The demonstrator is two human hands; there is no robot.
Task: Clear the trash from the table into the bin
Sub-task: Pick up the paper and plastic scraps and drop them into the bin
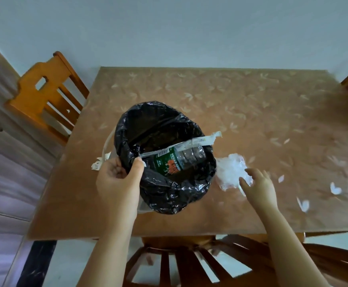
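A bin lined with a black plastic bag [169,193] stands on the brown table [251,112]. Inside lies a clear plastic bottle [181,160] with a green label. A long white wrapper strip [202,140] rests across the bin's opening. My left hand [117,181] grips the bin's near-left rim, thumb on the liner. A crumpled clear plastic wrapper [231,170] lies on the table just right of the bin. My right hand [258,185] hovers at its near edge with fingers spread, holding nothing.
Small white paper scraps [334,188] lie on the table to the right. A wooden chair [44,94] stands at the table's left, and another chair back [189,264] is at the near edge below my arms. A pale wall is behind.
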